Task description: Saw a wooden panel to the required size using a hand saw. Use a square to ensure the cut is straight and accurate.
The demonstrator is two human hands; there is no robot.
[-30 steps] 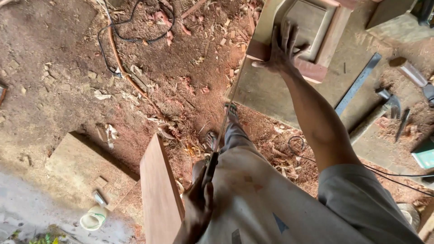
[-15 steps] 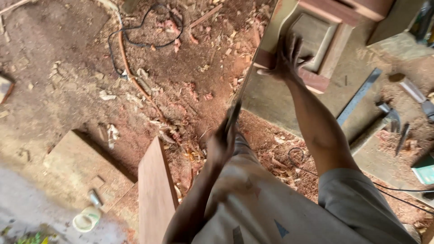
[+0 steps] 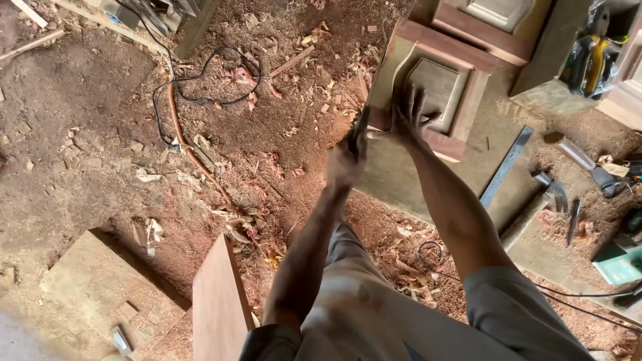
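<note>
left hand [image 3: 344, 160] fisted round a thin dark tool [image 3: 359, 130] pointing up-right; right hand [image 3: 409, 117] splayed flat on the panel [image 3: 438, 87], just beside it

Dirt floor [image 3: 80, 120] strewn with wood shavings [image 3: 267, 167]; daylight

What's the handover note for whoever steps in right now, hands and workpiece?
Left hand: raised, closed on a thin dark tool; blurred, so its kind is unclear.
Right hand: open, fingers spread flat on the carved wooden panel.
Panel lies on the workbench, red-brown frame around a raised centre.
Nearby on the bench: metal ruler, hammer, chisel.
Floor: shavings, black cable, a board leaning by the legs.
Done: panel steadied, tool in hand and close to the panel's left edge.
Left: tool has not visibly met the wood; no contact can be confirmed.
</note>
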